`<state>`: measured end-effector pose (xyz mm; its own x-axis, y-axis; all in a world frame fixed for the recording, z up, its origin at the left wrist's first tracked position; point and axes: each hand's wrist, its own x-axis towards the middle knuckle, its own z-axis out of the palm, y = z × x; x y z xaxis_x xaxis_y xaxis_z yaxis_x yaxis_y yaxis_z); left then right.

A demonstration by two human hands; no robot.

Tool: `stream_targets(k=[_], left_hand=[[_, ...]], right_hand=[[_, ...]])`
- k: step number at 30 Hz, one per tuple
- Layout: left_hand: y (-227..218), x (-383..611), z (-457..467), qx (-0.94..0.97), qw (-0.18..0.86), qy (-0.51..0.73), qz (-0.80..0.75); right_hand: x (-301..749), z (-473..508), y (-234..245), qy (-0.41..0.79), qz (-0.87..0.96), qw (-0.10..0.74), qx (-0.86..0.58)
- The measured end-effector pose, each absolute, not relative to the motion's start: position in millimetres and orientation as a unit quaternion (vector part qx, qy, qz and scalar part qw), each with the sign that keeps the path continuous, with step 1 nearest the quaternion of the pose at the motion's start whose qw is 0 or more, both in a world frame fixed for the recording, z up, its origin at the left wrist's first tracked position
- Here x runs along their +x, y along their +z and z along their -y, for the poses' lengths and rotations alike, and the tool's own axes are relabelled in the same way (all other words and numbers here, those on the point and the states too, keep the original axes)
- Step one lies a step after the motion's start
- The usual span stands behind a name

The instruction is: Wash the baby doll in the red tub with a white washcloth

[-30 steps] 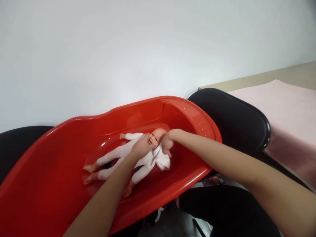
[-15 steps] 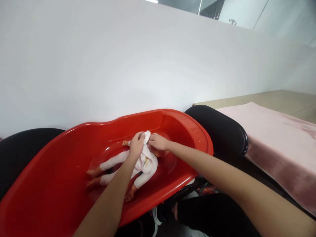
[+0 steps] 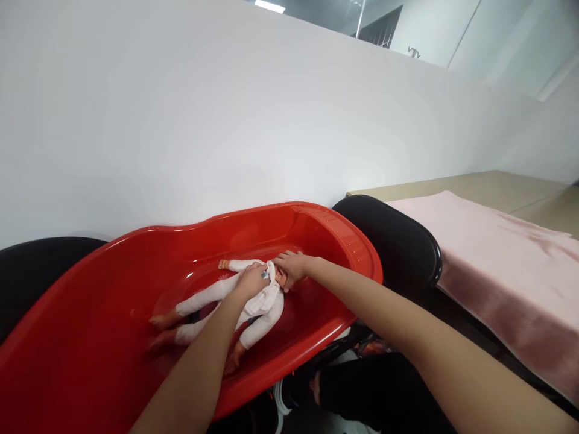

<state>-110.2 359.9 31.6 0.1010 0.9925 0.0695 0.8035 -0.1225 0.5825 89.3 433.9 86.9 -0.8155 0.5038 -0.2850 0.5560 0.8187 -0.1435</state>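
A baby doll [image 3: 205, 299] in white clothes lies on its back in a red baby bathtub [image 3: 362, 256], its bare feet toward the left. My left hand [image 3: 250, 281] is closed on white cloth [image 3: 263, 303] at the doll's chest, just below its neck. At the doll's head, my right hand [image 3: 294, 266] rests with fingers stretched out and slightly apart, covering much of the head. Between the two hands a twisted strip of the cloth shows at the neck. The doll's near arm [image 3: 257, 328] lies along its side, partly behind my left forearm.
Black rounded seats [image 3: 393, 241] stand at both ends of the tub. To the right, a pink cloth [image 3: 493, 253] covers part of a tan surface [image 3: 497, 187]. A white wall [image 3: 203, 120] rises directly behind the tub. White tubing [image 3: 280, 401] hangs below its near edge.
My left hand has lowered the raised white cloth onto the doll's chest. My right hand has moved from the cloth's edge onto the head, its fingers spreading. The view has shifted slightly.
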Motion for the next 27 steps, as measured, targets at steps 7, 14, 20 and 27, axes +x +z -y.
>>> stream_targets(k=[7,14,20,27], left_hand=[[42.3,-92.9,-355.7,0.756,0.147,0.111,-0.628],[32.2,-95.7,-363.2,0.728,0.080,0.126,-0.670],[23.4,-117.2,-368.7,0.637,0.080,0.154,-0.751],[31.3,-82.6,-356.9,0.686,0.170,0.223,-0.671]], right_hand=[[83.1,-444.4,81.4,-0.122,-0.941,0.138,0.283],[86.9,-465.9,78.9,-0.162,-0.939,0.133,0.274],[86.5,-481.4,71.3,-0.193,-0.937,0.134,0.258],[81.6,-482.6,65.2,-0.192,-0.933,0.127,0.278]])
